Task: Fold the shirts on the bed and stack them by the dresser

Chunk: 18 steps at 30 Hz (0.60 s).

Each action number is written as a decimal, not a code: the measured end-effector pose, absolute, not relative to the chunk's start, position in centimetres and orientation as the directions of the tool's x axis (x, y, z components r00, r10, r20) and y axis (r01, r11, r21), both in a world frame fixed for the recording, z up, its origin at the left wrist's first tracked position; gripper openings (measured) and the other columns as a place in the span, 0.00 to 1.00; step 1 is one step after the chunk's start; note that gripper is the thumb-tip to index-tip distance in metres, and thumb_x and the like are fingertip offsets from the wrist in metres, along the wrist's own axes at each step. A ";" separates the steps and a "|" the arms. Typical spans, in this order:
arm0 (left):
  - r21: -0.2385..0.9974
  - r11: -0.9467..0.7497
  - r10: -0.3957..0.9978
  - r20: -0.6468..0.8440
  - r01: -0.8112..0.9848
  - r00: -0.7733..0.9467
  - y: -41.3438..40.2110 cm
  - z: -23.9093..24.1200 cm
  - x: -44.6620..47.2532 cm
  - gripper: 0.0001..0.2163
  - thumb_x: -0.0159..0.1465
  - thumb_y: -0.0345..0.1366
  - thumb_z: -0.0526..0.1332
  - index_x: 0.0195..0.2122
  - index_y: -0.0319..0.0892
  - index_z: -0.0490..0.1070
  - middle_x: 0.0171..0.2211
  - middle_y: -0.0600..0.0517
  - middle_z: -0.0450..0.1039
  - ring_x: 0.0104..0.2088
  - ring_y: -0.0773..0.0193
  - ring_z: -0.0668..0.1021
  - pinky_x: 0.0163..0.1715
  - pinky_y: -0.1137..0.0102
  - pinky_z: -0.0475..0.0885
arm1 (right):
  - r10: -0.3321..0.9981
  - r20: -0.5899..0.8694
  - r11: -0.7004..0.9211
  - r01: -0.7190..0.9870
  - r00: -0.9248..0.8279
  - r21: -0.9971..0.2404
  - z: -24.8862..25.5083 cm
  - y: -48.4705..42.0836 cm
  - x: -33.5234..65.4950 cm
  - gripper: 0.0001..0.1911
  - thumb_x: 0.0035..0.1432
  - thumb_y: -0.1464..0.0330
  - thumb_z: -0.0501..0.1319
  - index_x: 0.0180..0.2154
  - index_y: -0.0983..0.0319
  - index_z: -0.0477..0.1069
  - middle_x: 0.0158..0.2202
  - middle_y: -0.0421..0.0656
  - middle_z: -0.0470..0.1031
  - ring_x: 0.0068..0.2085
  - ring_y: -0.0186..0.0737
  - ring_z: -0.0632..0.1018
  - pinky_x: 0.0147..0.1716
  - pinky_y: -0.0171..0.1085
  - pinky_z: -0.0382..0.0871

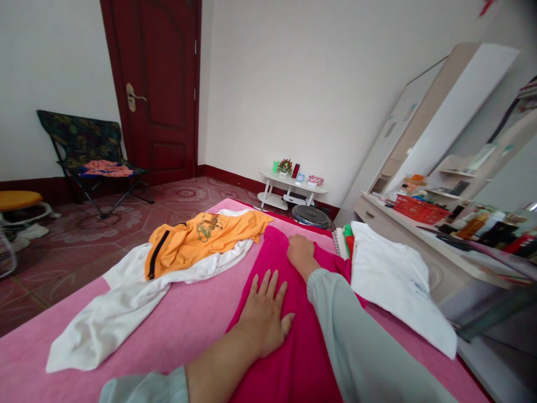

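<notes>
A magenta garment (302, 347) lies spread lengthwise on the pink bed cover (193, 330); its exact kind is hard to tell. My left hand (264, 319) rests flat on it, fingers spread and pointing away from me. Farther up, my right hand (301, 252) is closed on the cloth near the garment's far end, its fingertips mostly hidden. To the left, an orange shirt (210, 238) with a dark stripe and a printed design lies over a white long-sleeved garment (109, 313). On the right sits a folded white garment (390, 274), touching the magenta cloth's side.
A spiral notebook (336, 242) stands beside the folded white garment. Along the right is a dresser (373, 215) with a red basket (419, 209) and bottles. Beyond the bed are a small white table (289, 179), a folding chair (81, 143) and a closed door (161, 67).
</notes>
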<state>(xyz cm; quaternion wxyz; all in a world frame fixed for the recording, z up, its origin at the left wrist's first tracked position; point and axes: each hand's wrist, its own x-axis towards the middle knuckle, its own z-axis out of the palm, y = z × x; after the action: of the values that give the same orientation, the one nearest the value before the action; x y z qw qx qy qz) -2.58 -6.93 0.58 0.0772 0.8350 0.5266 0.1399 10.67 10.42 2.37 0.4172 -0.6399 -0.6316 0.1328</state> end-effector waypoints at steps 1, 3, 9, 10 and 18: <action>0.279 -0.434 0.901 0.148 0.856 0.409 -6.9 0.6 -2.6 0.31 0.65 0.52 0.43 0.66 0.43 0.51 0.67 0.41 0.40 0.67 0.46 0.44 0.62 0.44 0.39 | 0.917 0.370 0.180 0.676 0.147 -0.715 2.5 10.9 10.3 0.07 0.44 0.79 0.63 0.29 0.65 0.75 0.44 0.55 0.75 0.55 0.55 0.69 0.59 0.49 0.51; 0.284 -0.432 0.902 0.137 0.856 0.410 -7.0 0.8 -2.5 0.31 0.65 0.53 0.42 0.66 0.41 0.51 0.67 0.39 0.40 0.67 0.46 0.43 0.62 0.44 0.38 | 0.908 0.396 0.233 0.621 0.136 -0.748 2.4 12.0 9.3 0.11 0.45 0.80 0.61 0.33 0.64 0.76 0.44 0.51 0.75 0.52 0.48 0.72 0.57 0.42 0.57; 0.334 -0.419 0.907 0.105 0.844 0.408 -7.2 1.7 -2.7 0.31 0.66 0.52 0.41 0.66 0.40 0.51 0.67 0.40 0.40 0.67 0.46 0.42 0.62 0.44 0.38 | 0.904 0.348 0.229 0.403 0.250 -0.886 0.7 15.3 6.6 0.33 0.40 0.74 0.63 0.53 0.62 0.67 0.53 0.48 0.71 0.48 0.43 0.75 0.48 0.39 0.69; 0.341 -0.417 0.907 0.097 0.843 0.409 -7.2 1.9 -2.8 0.31 0.66 0.52 0.41 0.66 0.40 0.51 0.67 0.40 0.40 0.67 0.46 0.42 0.62 0.44 0.38 | 0.924 0.287 0.200 0.320 0.253 -0.926 0.5 15.8 6.3 0.38 0.38 0.74 0.65 0.55 0.61 0.64 0.53 0.48 0.71 0.44 0.42 0.77 0.42 0.39 0.72; 0.367 -0.420 0.904 0.086 0.830 0.419 -7.2 2.0 -2.9 0.31 0.65 0.50 0.42 0.66 0.39 0.49 0.67 0.41 0.39 0.67 0.46 0.41 0.62 0.44 0.37 | 0.966 0.123 0.119 0.032 0.228 -0.992 -0.3 16.8 5.9 0.34 0.39 0.75 0.63 0.53 0.64 0.66 0.56 0.52 0.68 0.42 0.39 0.78 0.41 0.36 0.73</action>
<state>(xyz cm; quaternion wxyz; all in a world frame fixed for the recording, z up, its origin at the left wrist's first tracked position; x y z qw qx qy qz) -2.87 -7.23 1.98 0.1351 0.8315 0.5214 0.1364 5.92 16.80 -0.35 0.5795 -0.5274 -0.4729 0.4030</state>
